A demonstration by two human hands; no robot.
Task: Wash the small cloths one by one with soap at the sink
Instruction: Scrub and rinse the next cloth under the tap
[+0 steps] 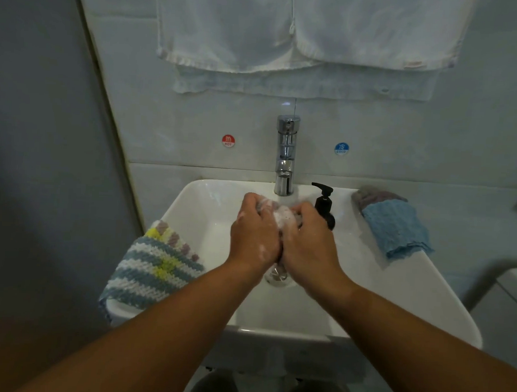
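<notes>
Sudsy small cloth, soft and likely slippery, is bunched mid-frame between left hand and right hand, both clamped on it.

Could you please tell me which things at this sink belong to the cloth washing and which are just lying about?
Part of the job:
soapy cloth in the grip of left hand and right hand
striped knitted cloth
blue cloth
soap pump bottle
tap
sink

Just there:
white towels
hot sticker
cold sticker
</notes>
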